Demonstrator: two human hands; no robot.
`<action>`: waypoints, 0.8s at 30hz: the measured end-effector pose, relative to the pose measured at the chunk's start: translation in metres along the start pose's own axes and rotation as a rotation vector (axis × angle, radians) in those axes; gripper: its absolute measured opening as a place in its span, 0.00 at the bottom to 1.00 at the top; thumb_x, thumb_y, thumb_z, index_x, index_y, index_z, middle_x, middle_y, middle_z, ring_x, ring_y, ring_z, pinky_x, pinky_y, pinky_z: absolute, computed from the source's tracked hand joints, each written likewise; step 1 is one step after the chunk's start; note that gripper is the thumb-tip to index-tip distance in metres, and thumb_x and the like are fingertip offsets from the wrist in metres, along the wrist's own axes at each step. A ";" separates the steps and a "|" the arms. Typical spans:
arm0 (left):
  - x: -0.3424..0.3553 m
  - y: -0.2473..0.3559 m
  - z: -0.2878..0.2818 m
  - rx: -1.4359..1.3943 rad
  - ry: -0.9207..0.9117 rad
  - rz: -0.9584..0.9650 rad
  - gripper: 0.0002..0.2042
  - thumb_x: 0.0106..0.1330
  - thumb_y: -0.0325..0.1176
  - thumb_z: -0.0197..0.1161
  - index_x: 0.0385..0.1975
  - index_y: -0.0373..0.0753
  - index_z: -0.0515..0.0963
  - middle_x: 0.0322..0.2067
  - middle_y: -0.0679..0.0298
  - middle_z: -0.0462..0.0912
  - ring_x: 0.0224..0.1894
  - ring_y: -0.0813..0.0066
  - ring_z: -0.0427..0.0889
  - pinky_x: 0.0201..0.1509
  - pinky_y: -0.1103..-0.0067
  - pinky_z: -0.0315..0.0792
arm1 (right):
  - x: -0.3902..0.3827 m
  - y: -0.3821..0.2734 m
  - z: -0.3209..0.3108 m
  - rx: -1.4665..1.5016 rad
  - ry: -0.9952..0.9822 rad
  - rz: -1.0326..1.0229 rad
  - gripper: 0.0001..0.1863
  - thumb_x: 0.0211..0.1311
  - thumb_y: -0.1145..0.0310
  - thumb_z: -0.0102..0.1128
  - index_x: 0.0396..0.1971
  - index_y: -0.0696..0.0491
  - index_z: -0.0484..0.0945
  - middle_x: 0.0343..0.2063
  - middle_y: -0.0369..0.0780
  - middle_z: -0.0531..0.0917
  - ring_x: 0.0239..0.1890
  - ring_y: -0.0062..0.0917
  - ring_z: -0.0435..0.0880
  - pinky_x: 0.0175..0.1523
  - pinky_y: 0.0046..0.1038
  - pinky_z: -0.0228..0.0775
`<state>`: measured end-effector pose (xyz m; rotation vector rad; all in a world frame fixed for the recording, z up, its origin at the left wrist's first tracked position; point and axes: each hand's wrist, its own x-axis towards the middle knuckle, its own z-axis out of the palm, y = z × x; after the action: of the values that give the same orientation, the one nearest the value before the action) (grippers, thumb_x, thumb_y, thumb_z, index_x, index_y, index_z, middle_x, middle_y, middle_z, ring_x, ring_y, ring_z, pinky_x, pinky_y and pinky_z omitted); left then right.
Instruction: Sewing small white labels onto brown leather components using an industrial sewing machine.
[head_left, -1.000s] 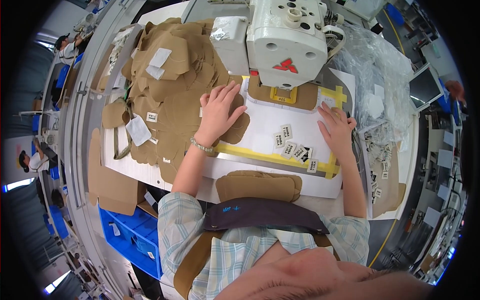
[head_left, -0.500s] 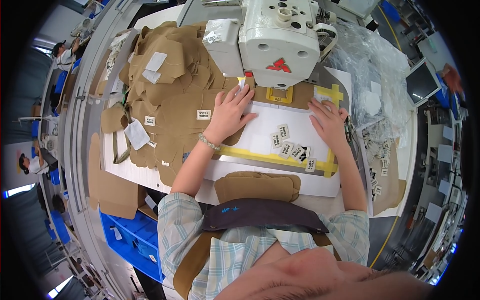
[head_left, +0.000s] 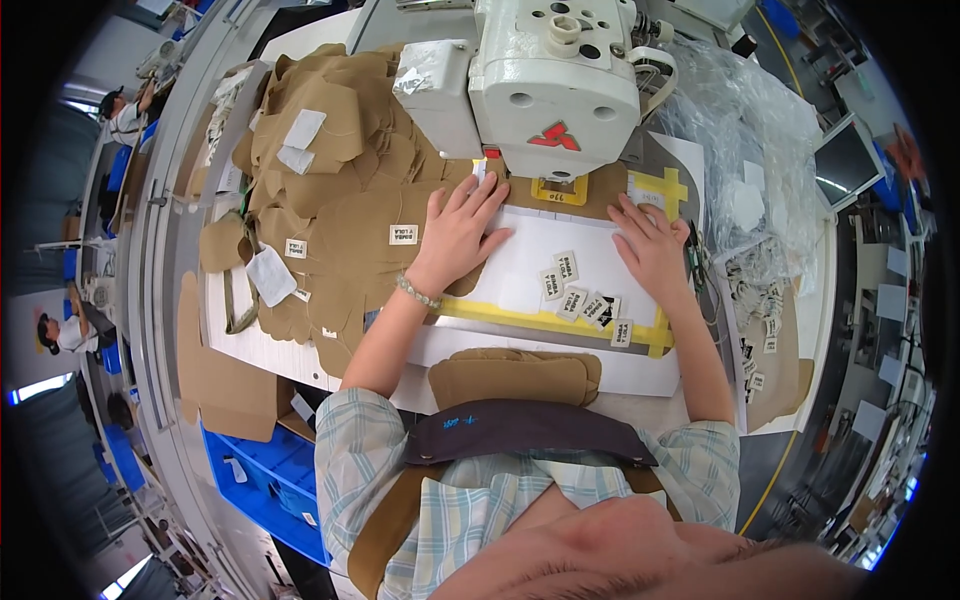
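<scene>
A white sewing machine [head_left: 555, 90] stands at the far side of the table, with a yellow frame [head_left: 558, 190] under its head. Brown fabric lies beneath that frame and shows on both sides of it. My left hand [head_left: 462, 225] rests flat on the brown fabric left of the frame, fingers stretched out. On the right, my right hand [head_left: 650, 240] lies with its fingers spread on the fabric and the white sheet [head_left: 520, 255], beside yellow tape. Several small white labels [head_left: 572, 300] are scattered on the sheet between my forearms.
A big heap of brown fabric pieces [head_left: 330, 130] covers the left of the table. More brown pieces [head_left: 510, 377] are stacked near me. Clear plastic wrap [head_left: 740, 130] and a box of labels [head_left: 765, 330] are on the right. A blue crate [head_left: 260, 490] sits at lower left.
My hands stay nearly in place; the right has shifted very slightly to the left. The view has moved a little, and nothing has been picked up or let go.
</scene>
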<state>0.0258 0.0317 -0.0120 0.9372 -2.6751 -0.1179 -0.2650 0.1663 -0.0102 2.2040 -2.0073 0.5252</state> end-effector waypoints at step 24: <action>0.000 0.001 0.001 0.016 -0.007 -0.023 0.29 0.65 0.51 0.58 0.63 0.45 0.68 0.66 0.63 0.67 0.67 0.63 0.64 0.66 0.55 0.54 | 0.015 0.005 -0.003 -0.011 0.019 0.007 0.22 0.58 0.59 0.63 0.54 0.45 0.76 0.57 0.29 0.78 0.54 0.25 0.72 0.54 0.36 0.51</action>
<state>0.0246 0.0325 -0.0123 0.9748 -2.6758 -0.1045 -0.2700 0.1522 -0.0030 2.1777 -2.0049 0.5322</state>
